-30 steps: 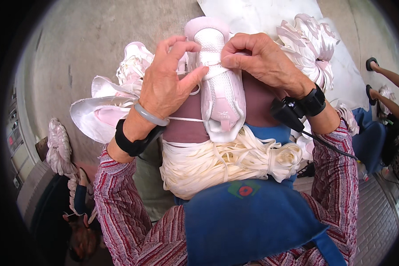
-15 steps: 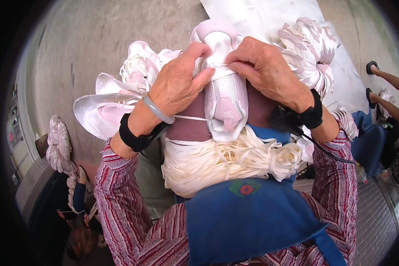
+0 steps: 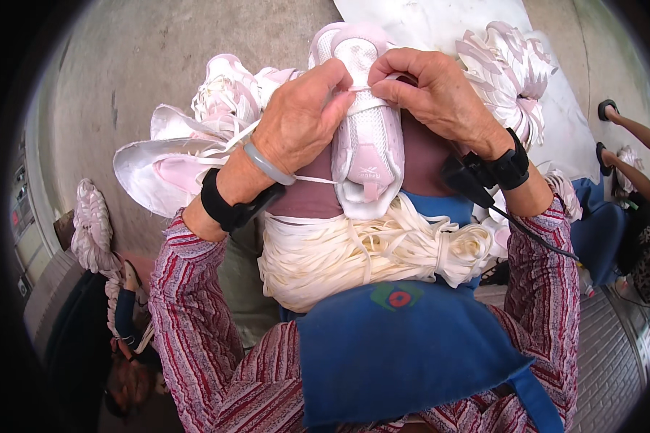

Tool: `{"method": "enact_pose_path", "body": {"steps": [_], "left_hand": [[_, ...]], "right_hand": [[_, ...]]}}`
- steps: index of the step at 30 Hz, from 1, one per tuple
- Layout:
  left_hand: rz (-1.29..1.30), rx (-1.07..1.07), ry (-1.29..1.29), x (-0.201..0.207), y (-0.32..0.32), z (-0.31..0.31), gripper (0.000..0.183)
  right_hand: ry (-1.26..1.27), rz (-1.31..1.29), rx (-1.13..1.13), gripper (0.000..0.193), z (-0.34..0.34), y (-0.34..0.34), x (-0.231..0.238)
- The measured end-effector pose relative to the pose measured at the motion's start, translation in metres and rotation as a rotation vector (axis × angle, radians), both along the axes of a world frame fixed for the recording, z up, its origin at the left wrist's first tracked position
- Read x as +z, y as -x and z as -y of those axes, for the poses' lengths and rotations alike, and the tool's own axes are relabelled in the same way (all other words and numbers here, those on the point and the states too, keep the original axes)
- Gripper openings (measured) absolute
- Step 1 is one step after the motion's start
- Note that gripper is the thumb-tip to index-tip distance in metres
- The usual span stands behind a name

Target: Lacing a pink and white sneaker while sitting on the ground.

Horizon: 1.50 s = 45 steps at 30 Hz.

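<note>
A white and pale pink shoe upper (image 3: 369,155) rests lengthwise across my lap, its heel end toward me. My left hand (image 3: 305,112) is on its left side, thumb and forefinger pinched at the lacing. Opposite it, my right hand (image 3: 427,90) pinches a white shoelace (image 3: 391,76), which loops between its thumb and forefinger. Part of the lace crosses the tongue between both hands; the eyelets are mostly hidden by my fingers. Below my left wrist a lace strand runs to the upper. A thick bundle of cream laces (image 3: 318,256) lies on my lap, nearer me.
At the left are stacked white and pink uppers (image 3: 173,169), some laced. A ring-shaped bundle of uppers (image 3: 509,79) sits on a white sheet (image 3: 440,29) at the far right. Another person's legs (image 3: 635,148) show at the right edge; another person (image 3: 126,375) is at the lower left.
Both hands stay pinched at the lacing and have shifted slightly. The lace by my right fingers now shows as a raised loop. The upper sits a little higher in view.
</note>
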<state>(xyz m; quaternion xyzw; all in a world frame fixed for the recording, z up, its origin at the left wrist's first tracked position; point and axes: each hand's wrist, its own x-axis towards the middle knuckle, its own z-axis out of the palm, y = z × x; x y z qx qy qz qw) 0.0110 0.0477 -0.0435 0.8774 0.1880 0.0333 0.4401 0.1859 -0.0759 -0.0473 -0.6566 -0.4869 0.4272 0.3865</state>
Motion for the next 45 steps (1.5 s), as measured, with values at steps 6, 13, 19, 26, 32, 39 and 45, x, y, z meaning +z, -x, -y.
{"method": "enact_pose_path", "body": {"steps": [6, 13, 19, 26, 32, 39, 45], "left_hand": [[0.099, 0.017, 0.052, -0.001, -0.002, 0.002, 0.013], [0.023, 0.038, 0.12, 0.002, 0.0, -0.002, 0.014], [0.09, 0.069, 0.106, -0.002, -0.001, 0.0, 0.015], [0.135, 0.117, 0.092, -0.006, 0.001, 0.002, 0.015], [0.069, 0.125, 0.149, -0.003, -0.002, 0.002, 0.015], [0.158, 0.089, 0.106, -0.006, 0.001, -0.003, 0.016], [0.06, 0.088, 0.175, 0.001, 0.0, -0.003, 0.024]], "right_hand": [[-0.098, 0.144, -0.007, 0.01, 0.001, 0.0, 0.005], [0.046, 0.032, -0.048, 0.011, 0.001, 0.003, 0.009], [-0.126, 0.102, -0.147, 0.014, 0.0, 0.013, 0.012], [-0.097, 0.098, -0.134, 0.014, 0.004, 0.012, 0.001], [-0.098, 0.054, -0.184, 0.016, 0.005, 0.014, -0.004], [-0.082, 0.098, -0.161, 0.016, 0.005, 0.012, 0.005], [-0.119, 0.164, -0.119, 0.013, 0.003, 0.013, 0.004]]}}
